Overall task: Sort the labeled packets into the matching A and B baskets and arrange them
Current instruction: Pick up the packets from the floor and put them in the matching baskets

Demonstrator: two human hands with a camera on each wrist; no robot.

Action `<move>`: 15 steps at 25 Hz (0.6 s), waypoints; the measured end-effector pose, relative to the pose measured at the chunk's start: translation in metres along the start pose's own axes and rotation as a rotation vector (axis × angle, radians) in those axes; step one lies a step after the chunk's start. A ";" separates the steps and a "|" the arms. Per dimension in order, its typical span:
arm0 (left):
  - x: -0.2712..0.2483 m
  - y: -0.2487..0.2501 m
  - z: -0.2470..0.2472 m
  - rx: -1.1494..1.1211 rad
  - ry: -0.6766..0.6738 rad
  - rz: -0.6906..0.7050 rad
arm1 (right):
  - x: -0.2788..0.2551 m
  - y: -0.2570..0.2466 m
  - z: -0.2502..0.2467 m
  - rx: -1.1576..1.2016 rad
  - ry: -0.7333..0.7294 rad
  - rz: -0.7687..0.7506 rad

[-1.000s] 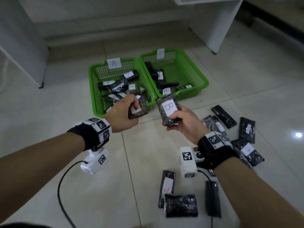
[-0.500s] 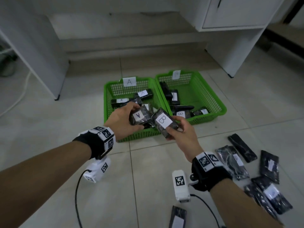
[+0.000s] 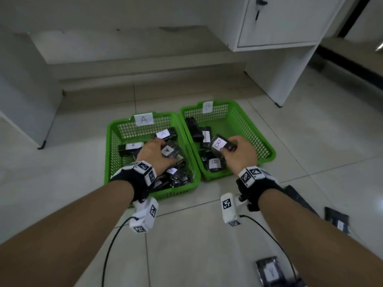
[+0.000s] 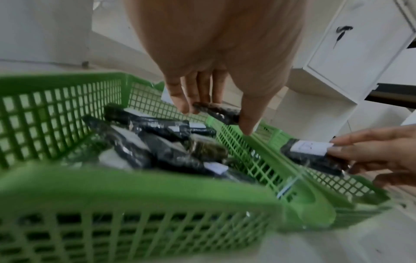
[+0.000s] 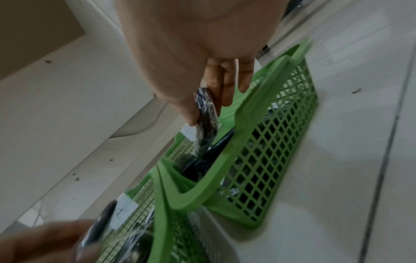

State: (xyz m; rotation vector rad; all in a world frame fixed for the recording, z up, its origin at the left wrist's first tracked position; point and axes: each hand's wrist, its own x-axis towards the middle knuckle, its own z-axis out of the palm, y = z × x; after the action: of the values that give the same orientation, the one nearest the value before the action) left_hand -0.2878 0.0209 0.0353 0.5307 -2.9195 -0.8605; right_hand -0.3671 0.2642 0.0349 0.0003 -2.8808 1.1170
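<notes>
While both arms reach over two green plastic mesh baskets set side by side on the pale tiled floor, the person's left hand (image 3: 154, 153) pinches a dark plastic packet with a white "A" label (image 3: 169, 151) between thumb and fingers, above the packets already piled in the left basket tagged A (image 3: 109, 141). The right hand (image 3: 240, 156) grips a dark plastic packet with a white "B" label (image 3: 219, 145) by its right end, thumb on the label and fingers curled round the far edge, holding it over the near left part of the right basket tagged B (image 3: 267, 150), above the few packets there. More dark packets (image 3: 269, 270) lie loose on the floor at near right. A white cabinet (image 3: 284, 21) stands at far right.
</notes>
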 end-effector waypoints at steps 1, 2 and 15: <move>0.000 -0.004 0.010 0.050 -0.012 0.001 | 0.006 0.007 0.003 -0.034 -0.009 0.012; 0.001 -0.008 0.020 0.102 -0.030 0.025 | 0.011 0.015 0.006 -0.105 -0.024 0.016; -0.018 0.018 0.023 0.314 0.012 0.272 | -0.050 0.076 -0.044 -0.074 0.181 -0.055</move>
State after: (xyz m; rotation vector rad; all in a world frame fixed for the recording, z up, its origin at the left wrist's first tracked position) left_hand -0.2799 0.0533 0.0263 0.1406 -3.0320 -0.3692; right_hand -0.3169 0.3487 0.0138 -0.0235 -2.7420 0.9477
